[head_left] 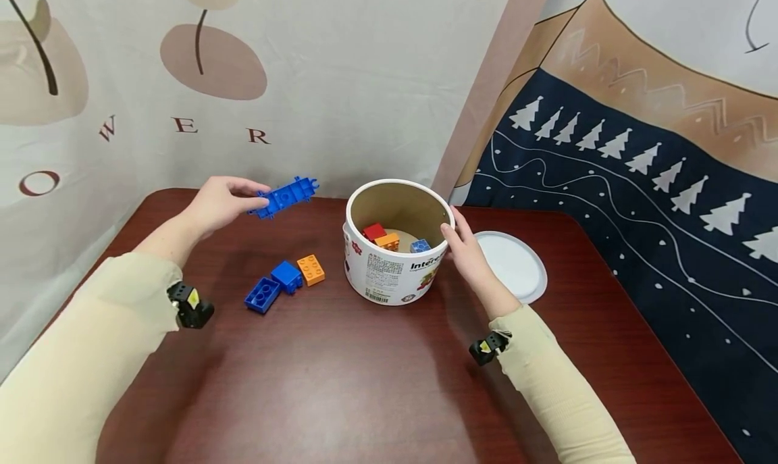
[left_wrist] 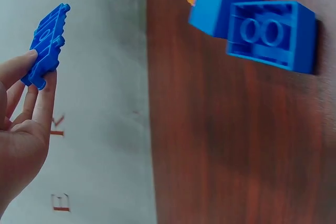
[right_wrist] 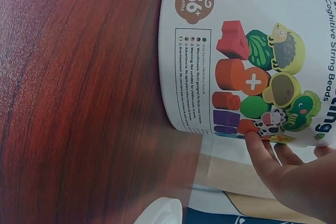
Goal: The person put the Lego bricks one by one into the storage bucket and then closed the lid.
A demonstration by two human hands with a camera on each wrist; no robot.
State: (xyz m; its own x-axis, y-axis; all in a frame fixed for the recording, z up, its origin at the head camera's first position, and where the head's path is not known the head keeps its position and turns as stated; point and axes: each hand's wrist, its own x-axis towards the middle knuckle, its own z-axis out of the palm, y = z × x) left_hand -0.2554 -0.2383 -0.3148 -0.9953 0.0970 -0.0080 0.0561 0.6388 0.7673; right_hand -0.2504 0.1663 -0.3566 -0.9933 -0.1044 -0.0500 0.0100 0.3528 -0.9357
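My left hand [head_left: 221, 204] pinches a long blue toy-block base [head_left: 286, 197] between thumb and fingers, above the back left of the table. Its hollow side with a round ring shows in the left wrist view. My right hand [head_left: 469, 254] grips the right side of a white round tub [head_left: 383, 278], thumb at the rim and fingers around the outer wall. Inside the tub lie a red block [head_left: 373, 232], an orange block [head_left: 387, 241] and a blue block [head_left: 420, 246]. The right wrist view shows the fingers against the tub's printed side.
On the table [head_left: 292, 383], left of the tub, lie an upturned blue block [head_left: 263, 295], another blue block [head_left: 286, 276] and an orange block [head_left: 311, 270]. A white round lid [head_left: 513, 265] lies right of the tub. Printed cloth [head_left: 340, 79] hangs behind the table.
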